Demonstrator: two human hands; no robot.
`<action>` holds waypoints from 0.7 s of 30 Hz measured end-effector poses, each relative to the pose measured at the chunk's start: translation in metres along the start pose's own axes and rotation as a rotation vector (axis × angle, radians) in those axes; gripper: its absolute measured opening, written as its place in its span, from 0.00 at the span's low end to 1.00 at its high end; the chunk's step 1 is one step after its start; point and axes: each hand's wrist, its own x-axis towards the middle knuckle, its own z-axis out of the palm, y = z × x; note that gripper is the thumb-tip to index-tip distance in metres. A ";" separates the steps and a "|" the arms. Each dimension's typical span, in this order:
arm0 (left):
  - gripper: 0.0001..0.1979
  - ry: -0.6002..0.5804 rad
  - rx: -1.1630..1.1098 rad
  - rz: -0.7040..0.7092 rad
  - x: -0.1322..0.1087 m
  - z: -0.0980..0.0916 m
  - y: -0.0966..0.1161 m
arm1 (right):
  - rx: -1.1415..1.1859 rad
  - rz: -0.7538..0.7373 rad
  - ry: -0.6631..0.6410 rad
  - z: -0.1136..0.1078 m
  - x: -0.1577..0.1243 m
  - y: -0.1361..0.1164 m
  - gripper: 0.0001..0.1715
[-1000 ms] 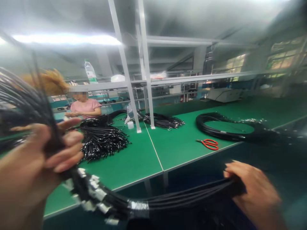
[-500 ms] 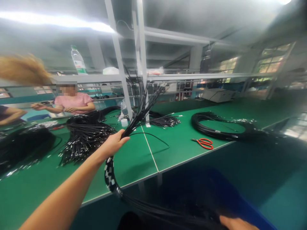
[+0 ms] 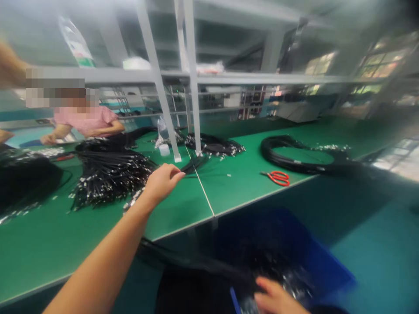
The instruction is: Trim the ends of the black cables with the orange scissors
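My left hand (image 3: 163, 181) is low over the green table with its fingers curled round a bundle of black cables (image 3: 193, 165). The ends of that bundle stick out past my thumb, close to the tabletop. White labels show on the cables behind my wrist. The rest of the bundle hangs over the table's front edge and runs right, below table height, to my right hand (image 3: 275, 298). Blurred and cut off by the frame's lower edge, my right hand appears closed on the cables there, above a blue bin (image 3: 330, 261).
Red-handled scissors (image 3: 279, 178) and a coiled cable bundle (image 3: 278, 159) lie on the right of the table (image 3: 235, 187). A big cable pile (image 3: 111, 179) lies left. White shelf posts (image 3: 193, 87) rise behind my left hand. A person in pink (image 3: 88, 120) is across the table.
The cable ends at my left hand have dropped from upright to near the tabletop. My right hand has moved left, and more of the blue bin shows. The view has tilted down.
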 end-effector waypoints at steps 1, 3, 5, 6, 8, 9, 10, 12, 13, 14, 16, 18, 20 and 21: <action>0.15 -0.106 -0.038 0.015 -0.023 0.021 0.004 | 0.058 0.044 -0.033 0.003 0.001 0.002 0.12; 0.10 -0.573 -0.249 0.069 -0.069 0.072 0.006 | 0.177 0.105 -0.076 0.007 0.005 0.003 0.15; 0.08 -0.690 -0.562 -0.006 -0.103 0.125 0.005 | 0.283 0.130 -0.104 0.010 0.009 0.002 0.16; 0.07 -0.535 -0.804 -0.077 -0.111 0.151 0.005 | 0.320 0.135 -0.113 0.012 0.011 0.002 0.16; 0.18 -0.345 -1.179 -0.183 -0.112 0.195 0.008 | 0.364 0.133 -0.129 0.019 0.010 0.002 0.15; 0.17 -0.309 -1.244 -0.196 -0.106 0.211 0.012 | 0.369 0.125 -0.134 0.022 0.009 0.002 0.15; 0.16 -0.270 -1.307 -0.212 -0.100 0.222 0.016 | 0.366 0.115 -0.139 0.024 0.006 0.003 0.15; 0.14 -0.237 -1.386 -0.240 -0.088 0.233 0.024 | 0.330 0.086 -0.150 0.023 0.001 0.003 0.14; 0.13 -0.239 -1.418 -0.256 -0.085 0.234 0.025 | 0.299 0.069 -0.154 0.020 -0.002 0.003 0.13; 0.11 -0.256 -1.443 -0.272 -0.085 0.232 0.026 | 0.262 0.052 -0.158 0.016 -0.004 0.002 0.11; 0.09 -0.312 -1.478 -0.301 -0.090 0.227 0.022 | 0.187 0.024 -0.170 0.007 -0.008 -0.001 0.07; 0.09 -0.359 -1.504 -0.330 -0.099 0.222 0.015 | 0.135 0.021 -0.193 0.002 -0.011 -0.003 0.05; 0.09 -0.375 -1.541 -0.356 -0.107 0.221 0.010 | 0.113 0.044 -0.228 0.002 -0.014 -0.003 0.02; 0.08 -0.374 -1.563 -0.369 -0.110 0.223 0.009 | 0.109 0.058 -0.245 0.004 -0.016 -0.003 0.03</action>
